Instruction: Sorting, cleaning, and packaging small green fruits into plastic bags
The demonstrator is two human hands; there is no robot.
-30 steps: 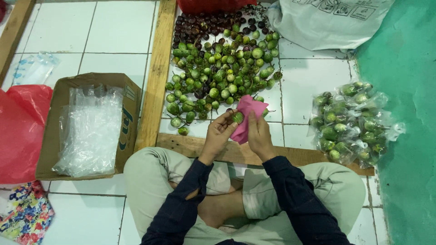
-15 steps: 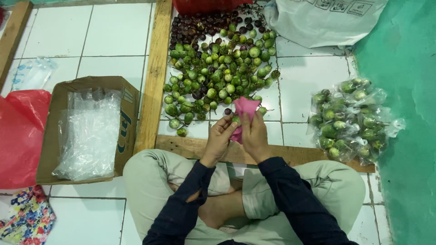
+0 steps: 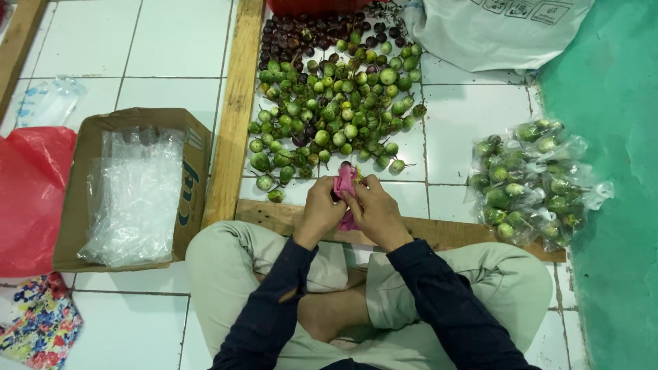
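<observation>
Cloth (image 3: 345,179): pink, pinched between both hands, near edge of fruit pile (image 3: 334,103).
Left hand (image 3: 319,211): gripping cloth.
Right hand (image 3: 375,212): gripping cloth.

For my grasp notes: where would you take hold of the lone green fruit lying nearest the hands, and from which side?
Probably pinch the loose green fruit around its round body, from above: it lies alone on the tile floor, apart from the pile. Any stem is too small to judge.

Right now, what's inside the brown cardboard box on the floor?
The cardboard box holds a heap of clear plastic bags. They cover nearly all of its inside, so whatever might lie under them cannot be seen.
</observation>
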